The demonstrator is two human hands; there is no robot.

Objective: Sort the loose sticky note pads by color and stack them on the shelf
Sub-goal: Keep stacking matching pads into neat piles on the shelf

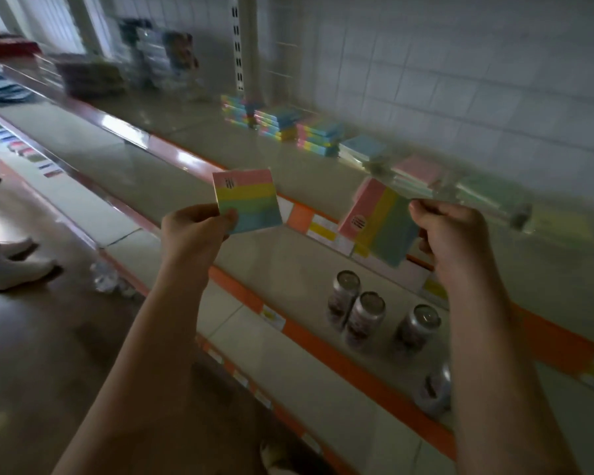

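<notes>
Striped pink, yellow, green and blue, one sticky note pad (247, 200) sits pinched in the left hand (194, 231)'s grip; the right hand (450, 238) pinches another pad (379, 226). Both hang before the shelf (186, 166)'s front edge. Sorted stacks (302, 130) line its back edge.

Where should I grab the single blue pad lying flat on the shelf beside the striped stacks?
Pinch the blue pad across its near, open edges from the front-right. It lies flat, and a striped stack butts against its left side, blocking that approach.
</notes>
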